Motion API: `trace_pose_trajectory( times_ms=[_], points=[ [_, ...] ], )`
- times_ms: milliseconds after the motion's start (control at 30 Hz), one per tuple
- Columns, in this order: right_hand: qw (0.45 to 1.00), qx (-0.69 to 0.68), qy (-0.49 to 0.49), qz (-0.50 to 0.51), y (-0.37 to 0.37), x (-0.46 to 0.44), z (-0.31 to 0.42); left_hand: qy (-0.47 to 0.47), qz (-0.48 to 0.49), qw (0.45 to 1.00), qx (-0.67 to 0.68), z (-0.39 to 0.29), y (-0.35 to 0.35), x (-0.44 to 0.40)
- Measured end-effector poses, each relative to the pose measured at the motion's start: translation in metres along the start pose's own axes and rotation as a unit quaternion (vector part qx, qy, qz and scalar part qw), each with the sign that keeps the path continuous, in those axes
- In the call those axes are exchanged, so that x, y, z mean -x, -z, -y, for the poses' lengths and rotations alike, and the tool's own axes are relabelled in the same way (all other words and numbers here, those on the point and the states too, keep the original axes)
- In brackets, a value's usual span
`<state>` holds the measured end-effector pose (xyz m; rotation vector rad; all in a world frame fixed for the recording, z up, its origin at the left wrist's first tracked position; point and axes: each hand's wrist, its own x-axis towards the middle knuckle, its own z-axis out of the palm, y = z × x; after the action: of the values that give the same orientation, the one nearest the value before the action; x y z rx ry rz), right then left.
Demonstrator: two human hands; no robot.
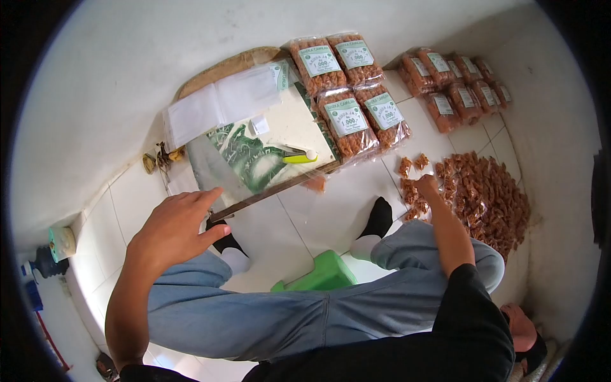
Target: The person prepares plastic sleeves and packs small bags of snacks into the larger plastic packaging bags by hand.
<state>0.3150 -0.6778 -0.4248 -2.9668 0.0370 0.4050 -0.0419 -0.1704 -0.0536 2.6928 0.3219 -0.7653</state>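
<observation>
Picking among the small packets looks to be the step in hand: the right hand reaches down to the left fringe of their heap, which lies on the floor beyond the right edge of the low worktop. Its grip is curled in, though whether it is grasping a packet I cannot tell. The left hand has its grip released, fingers outstretched just beside the clear plastic near the worktop's near left corner. As I judge it, the next move calls for a light pinch on the right, with the left free to steady the film.

A stack of whitish bags covers the far left part of the worktop; a lime-green tool lies near its near edge. Labelled packs line the right edge, and further wrapped packs sit on the floor towards the room's corner. White walls enclose the tiles, and a green stool shows beneath the person
</observation>
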Motion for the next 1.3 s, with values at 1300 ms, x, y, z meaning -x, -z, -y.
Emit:
trace_pose_trajectory(
  times_ms=[1300],
  points=[
    [0.805, -0.104, 0.574, 0.112, 0.226, 0.157, 0.275, -0.057, -0.166, 0.960, 0.218, -0.026, -0.044, -0.067]
  ],
)
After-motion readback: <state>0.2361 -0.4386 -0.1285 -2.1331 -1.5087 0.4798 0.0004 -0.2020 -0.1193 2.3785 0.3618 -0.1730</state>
